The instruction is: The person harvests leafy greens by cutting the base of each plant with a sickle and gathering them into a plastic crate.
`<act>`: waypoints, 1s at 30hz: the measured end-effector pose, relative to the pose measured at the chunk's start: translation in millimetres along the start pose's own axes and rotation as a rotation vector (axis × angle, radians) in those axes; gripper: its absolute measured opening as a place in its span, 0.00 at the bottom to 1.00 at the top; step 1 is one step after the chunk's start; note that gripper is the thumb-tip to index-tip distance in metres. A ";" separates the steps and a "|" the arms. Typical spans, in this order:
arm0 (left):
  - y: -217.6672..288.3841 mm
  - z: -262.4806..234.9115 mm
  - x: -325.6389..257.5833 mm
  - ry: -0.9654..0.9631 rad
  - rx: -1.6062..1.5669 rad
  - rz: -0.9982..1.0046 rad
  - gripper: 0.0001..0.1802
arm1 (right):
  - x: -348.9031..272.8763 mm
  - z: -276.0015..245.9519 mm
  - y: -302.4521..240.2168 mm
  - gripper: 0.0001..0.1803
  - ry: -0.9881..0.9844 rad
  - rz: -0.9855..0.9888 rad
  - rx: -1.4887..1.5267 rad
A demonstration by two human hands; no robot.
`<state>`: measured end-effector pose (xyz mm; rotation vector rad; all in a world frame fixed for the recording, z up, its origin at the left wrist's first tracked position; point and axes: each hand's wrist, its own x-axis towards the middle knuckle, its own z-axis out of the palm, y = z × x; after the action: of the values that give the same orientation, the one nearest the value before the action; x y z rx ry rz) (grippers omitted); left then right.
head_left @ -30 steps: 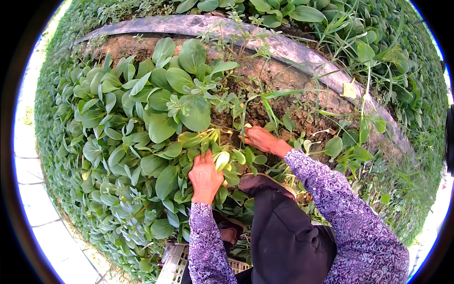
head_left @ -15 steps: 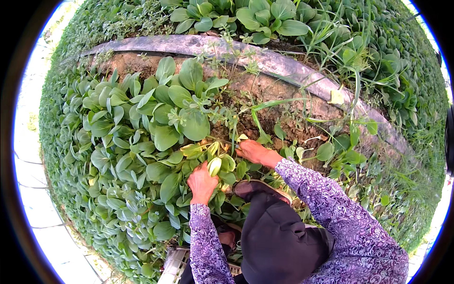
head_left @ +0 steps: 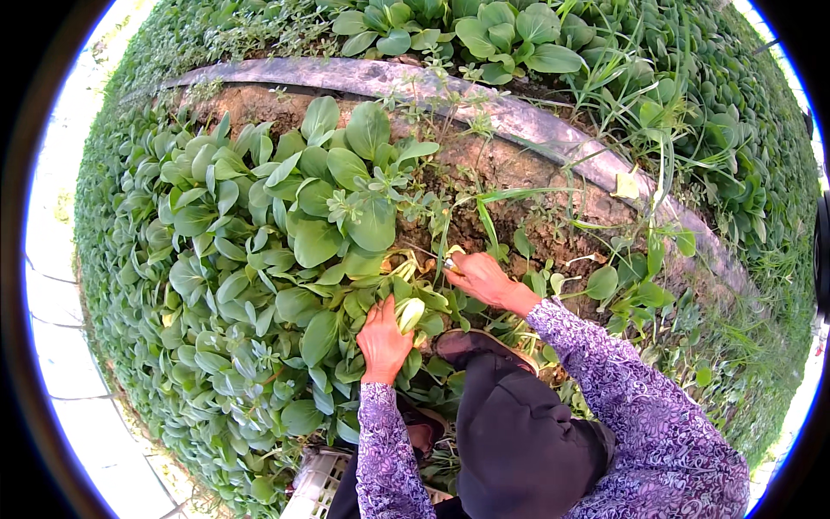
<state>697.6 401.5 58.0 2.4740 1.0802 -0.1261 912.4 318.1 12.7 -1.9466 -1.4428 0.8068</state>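
My left hand [head_left: 383, 342] is closed around a bok choy [head_left: 411, 315], whose pale base points up beside the thumb. Its leaves blend into the greenery under my fingers. To the right, my right hand [head_left: 482, 280] is closed low over the soil, on what looks like a thin knife with a pale yellow end [head_left: 453, 253]. A narrow grey line runs from it leftward; most of the tool is hidden by the fingers. Between the hands lie yellowed stems and leaves [head_left: 403, 262]. A larger standing bok choy plant [head_left: 316, 242] spreads its broad leaves just beyond my left hand.
Dense leafy greens [head_left: 207, 285] fill the left side. Beyond the bare soil [head_left: 510, 164] curves a greyish strip [head_left: 553, 143], with more greens behind it. Long grass and weeds [head_left: 657, 164] grow at the right. My shoe [head_left: 471, 348] and a pale plastic crate [head_left: 316, 484] are close by.
The view has shifted slightly. My left hand and its bok choy have come a little toward me, with the pale base now more exposed. My right hand stays by the yellowed stems.
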 end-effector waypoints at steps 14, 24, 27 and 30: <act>40.3 -19.2 -23.0 0.133 0.180 0.283 0.37 | 25.9 38.3 2.0 0.13 0.320 0.314 0.396; 46.9 -12.6 -64.4 0.219 0.071 0.197 0.34 | 29.3 18.3 22.8 0.23 0.262 0.038 0.220; 53.3 -8.2 -56.1 0.236 -0.001 0.201 0.35 | 41.5 37.6 53.9 0.34 0.156 -0.021 0.056; 53.8 -21.9 -64.4 0.239 -0.029 0.186 0.35 | 37.9 42.6 39.9 0.32 0.136 0.056 0.061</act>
<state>689.7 334.9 112.9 2.5958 0.9273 0.2462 913.6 348.8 -49.8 -1.9635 -1.2758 0.7193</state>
